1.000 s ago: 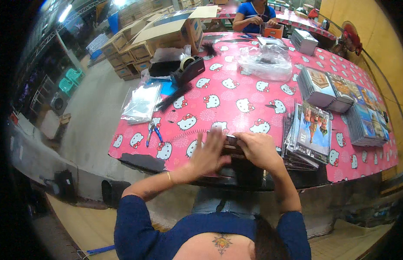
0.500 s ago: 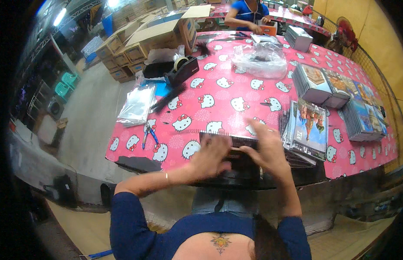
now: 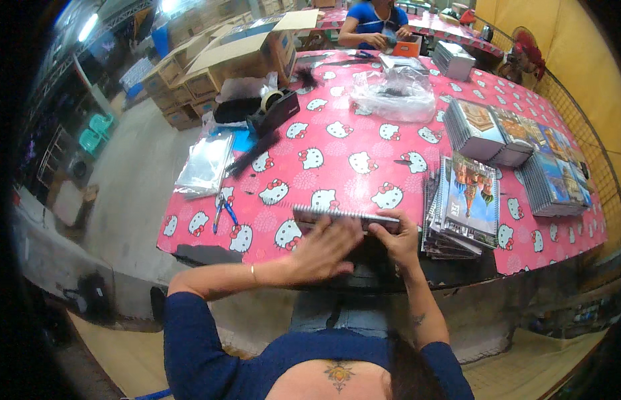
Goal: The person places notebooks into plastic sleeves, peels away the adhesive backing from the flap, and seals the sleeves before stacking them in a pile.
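A dark spiral-bound notebook (image 3: pixel 372 219) stands tilted at the table's near edge, its coil along the top. My left hand (image 3: pixel 326 248) lies against its near face with fingers stretched out, slightly blurred. At the right end, my right hand (image 3: pixel 398 241) grips the notebook, thumb on the near side and fingers over the coil edge. Just right of that hand is an uneven pile of spiral notebooks (image 3: pixel 469 200) with a picture of colourful domes on top. The lower part of the held notebook is hidden behind my hands.
Pliers (image 3: pixel 225 212) and clear plastic sleeves (image 3: pixel 205 163) lie at the left, below a black tape dispenser (image 3: pixel 276 112). Beyond are black coils (image 3: pixel 256 152), a plastic bag (image 3: pixel 394 93), notebook stacks (image 3: pixel 476 133) and cardboard boxes (image 3: pixel 237 60). A co-worker (image 3: pixel 374 27) handles an orange box opposite.
My right hand, spread and blurred before, has closed on the notebook's right end. The coil stuck out past the notebook's left end and now appears level with it. The co-worker's hands have shifted.
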A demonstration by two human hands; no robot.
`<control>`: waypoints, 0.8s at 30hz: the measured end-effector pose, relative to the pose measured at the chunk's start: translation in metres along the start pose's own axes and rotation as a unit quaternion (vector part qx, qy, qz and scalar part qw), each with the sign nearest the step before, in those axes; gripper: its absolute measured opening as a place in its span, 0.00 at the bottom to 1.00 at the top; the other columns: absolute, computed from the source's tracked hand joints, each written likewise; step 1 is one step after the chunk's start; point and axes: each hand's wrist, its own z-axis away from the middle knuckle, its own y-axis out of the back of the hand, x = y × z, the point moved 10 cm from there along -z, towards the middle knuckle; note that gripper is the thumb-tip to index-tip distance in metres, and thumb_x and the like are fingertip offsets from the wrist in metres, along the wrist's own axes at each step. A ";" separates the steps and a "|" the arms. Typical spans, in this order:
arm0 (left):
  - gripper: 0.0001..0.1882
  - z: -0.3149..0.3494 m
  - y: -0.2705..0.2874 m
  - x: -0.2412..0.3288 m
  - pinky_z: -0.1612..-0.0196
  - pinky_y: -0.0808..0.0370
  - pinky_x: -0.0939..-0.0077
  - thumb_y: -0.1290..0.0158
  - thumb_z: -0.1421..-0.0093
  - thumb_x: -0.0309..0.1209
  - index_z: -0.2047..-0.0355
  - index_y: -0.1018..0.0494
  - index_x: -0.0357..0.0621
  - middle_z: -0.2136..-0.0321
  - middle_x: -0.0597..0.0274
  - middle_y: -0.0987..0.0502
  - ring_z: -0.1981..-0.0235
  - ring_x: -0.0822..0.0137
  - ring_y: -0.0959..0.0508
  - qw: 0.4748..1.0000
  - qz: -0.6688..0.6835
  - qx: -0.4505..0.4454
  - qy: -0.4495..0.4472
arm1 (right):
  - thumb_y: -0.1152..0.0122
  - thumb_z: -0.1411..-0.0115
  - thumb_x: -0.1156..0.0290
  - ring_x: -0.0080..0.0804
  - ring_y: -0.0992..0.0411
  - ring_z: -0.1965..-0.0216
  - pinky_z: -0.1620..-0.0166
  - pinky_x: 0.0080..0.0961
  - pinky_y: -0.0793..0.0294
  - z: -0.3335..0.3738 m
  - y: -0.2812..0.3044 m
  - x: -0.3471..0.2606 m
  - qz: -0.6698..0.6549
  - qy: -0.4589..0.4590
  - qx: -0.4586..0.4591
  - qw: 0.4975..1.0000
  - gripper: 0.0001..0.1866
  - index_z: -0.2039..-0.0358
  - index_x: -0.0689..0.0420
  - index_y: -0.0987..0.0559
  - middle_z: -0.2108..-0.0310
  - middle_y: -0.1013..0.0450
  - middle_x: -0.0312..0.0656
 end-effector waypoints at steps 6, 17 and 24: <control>0.42 -0.016 0.005 -0.040 0.32 0.60 0.42 0.60 0.36 0.59 0.34 0.47 0.36 0.33 0.45 0.47 0.30 0.52 0.50 0.990 -0.011 -0.075 0.116 | 0.36 0.42 0.76 0.18 0.29 0.66 0.63 0.20 0.29 0.000 -0.012 0.003 -0.042 -0.001 -0.056 0.998 0.16 0.54 0.57 0.29 0.69 0.27 0.33; 0.43 -0.030 0.027 -0.044 0.32 0.69 0.42 0.64 0.35 0.58 0.33 0.51 0.32 0.31 0.41 0.53 0.28 0.49 0.59 0.987 -0.082 0.097 0.099 | 0.39 0.40 0.70 0.22 0.31 0.73 0.68 0.28 0.29 -0.006 -0.025 -0.002 0.193 0.069 -0.126 0.971 0.14 0.56 0.63 0.23 0.75 0.25 0.47; 0.44 -0.026 0.010 -0.036 0.31 0.65 0.43 0.60 0.37 0.60 0.34 0.47 0.35 0.32 0.43 0.49 0.29 0.52 0.55 0.994 -0.037 0.036 0.095 | 0.41 0.39 0.71 0.16 0.33 0.72 0.70 0.24 0.30 -0.009 -0.039 -0.013 0.163 0.084 -0.132 0.974 0.11 0.60 0.65 0.21 0.77 0.27 0.35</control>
